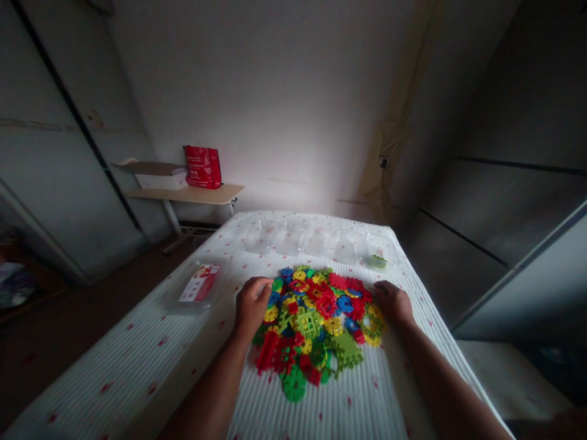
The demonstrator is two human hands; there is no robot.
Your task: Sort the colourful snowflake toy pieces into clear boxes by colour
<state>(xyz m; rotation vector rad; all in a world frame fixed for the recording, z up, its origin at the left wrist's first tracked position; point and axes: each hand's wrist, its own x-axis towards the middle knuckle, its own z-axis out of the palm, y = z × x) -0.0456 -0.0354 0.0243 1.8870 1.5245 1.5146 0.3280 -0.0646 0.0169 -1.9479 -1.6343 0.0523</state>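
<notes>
A heaped pile of plastic building pieces (pixel 308 322) lies on the quilted cover. It mixes red, yellow, green and blue, with notched discs and toothed squares among it. At the pile's left edge is my left hand (pixel 252 305), its fingers loosely bent and apart, with nothing visible held. My right hand (pixel 395 302) rests at the right edge, fingers apart and reaching toward red and yellow-green pieces; its fingertips are partly dim. A green disc (pixel 294 385) sits at the near side of the heap. Beyond it stands a row of clear plastic containers (pixel 316 239), with a green piece (pixel 378 261) in the rightmost one.
To the left lies a clear plastic box with a red-and-white label (pixel 200 283). Behind, a small side table (pixel 197 194) bears a white box (pixel 160 179) and a red bag (pixel 202 166). The white cover with red spots (pixel 151 354) spans the work surface.
</notes>
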